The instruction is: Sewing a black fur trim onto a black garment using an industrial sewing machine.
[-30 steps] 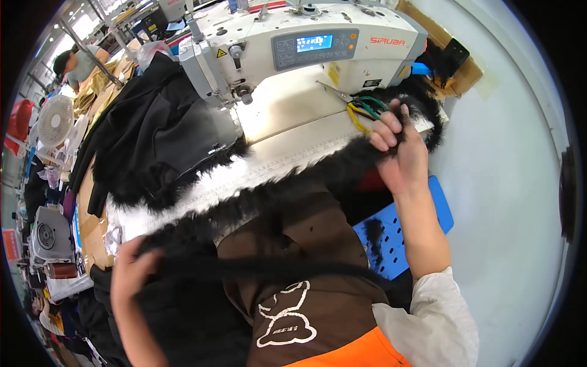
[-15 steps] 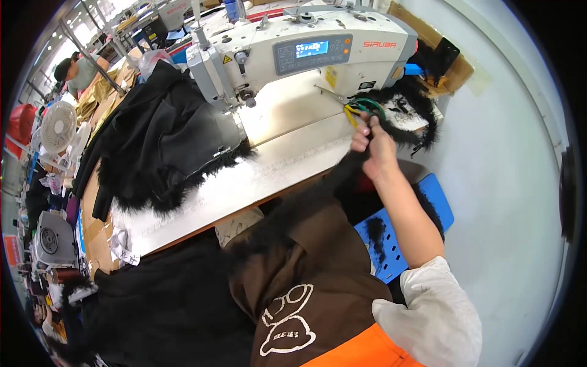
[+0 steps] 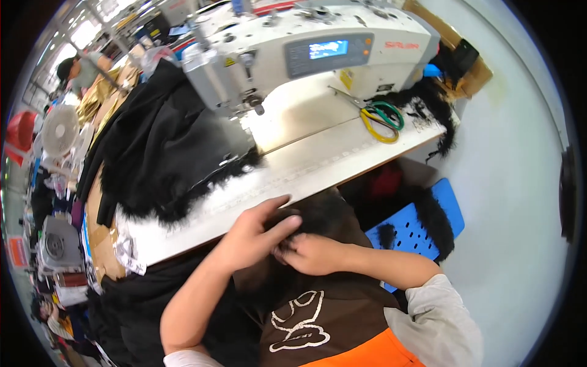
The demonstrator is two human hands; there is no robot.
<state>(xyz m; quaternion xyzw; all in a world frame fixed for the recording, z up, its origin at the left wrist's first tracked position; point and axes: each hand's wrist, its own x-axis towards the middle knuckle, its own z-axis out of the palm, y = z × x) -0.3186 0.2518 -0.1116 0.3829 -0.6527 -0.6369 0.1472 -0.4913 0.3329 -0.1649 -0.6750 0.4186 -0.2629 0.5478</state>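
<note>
My left hand (image 3: 254, 232) and my right hand (image 3: 313, 254) meet over my lap, just below the front edge of the white sewing table (image 3: 318, 162). Both grip a black furry piece (image 3: 321, 214) that lies on my brown apron. The left fingers stretch across the fur; the right fingers pinch it from the other side. The white sewing machine (image 3: 318, 55) stands at the back of the table. Scissors with yellow and green handles (image 3: 382, 119) lie on the table's right end.
A heap of black fur-trimmed fabric (image 3: 165, 153) covers the table's left part. More black fur (image 3: 437, 104) hangs off its right end. A blue perforated seat (image 3: 416, 223) sits to my right. A fan (image 3: 58, 131) and another person (image 3: 79, 67) are far left.
My right hand came back from near the scissors down to my lap. The left hand rose from the lower left to meet it. The black fur strip left the table.
</note>
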